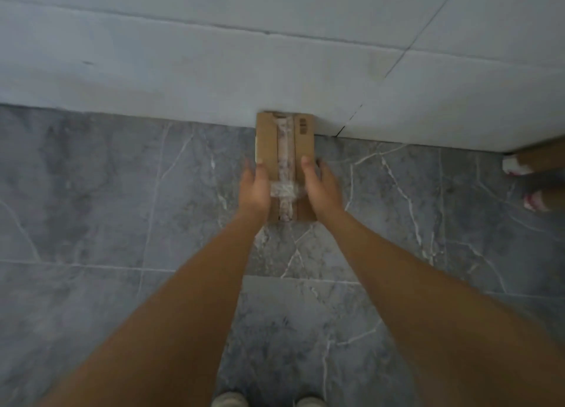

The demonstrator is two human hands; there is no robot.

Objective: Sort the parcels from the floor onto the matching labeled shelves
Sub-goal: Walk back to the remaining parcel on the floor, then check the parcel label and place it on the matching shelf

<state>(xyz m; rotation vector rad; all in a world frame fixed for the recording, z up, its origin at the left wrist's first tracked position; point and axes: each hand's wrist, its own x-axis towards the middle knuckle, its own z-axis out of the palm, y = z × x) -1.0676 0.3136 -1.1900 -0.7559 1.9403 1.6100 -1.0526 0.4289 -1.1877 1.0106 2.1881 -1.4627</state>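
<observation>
A narrow brown cardboard parcel [301, 140] sealed with clear tape lies lengthwise in front of me, its far end against the base of the white wall. My left hand [254, 189] grips its left side with the thumb on top. On the opposite side, my right hand [320, 189] grips it the same way. The fingers of both hands are hidden along the parcel's edges. Whether the parcel rests on the floor or is lifted cannot be told.
Grey marbled floor tiles [122, 208] meet a white tiled wall [183, 55]. At the right edge another brown parcel [538, 156] with a white end lies by the wall. My shoes [229, 399] show at the bottom.
</observation>
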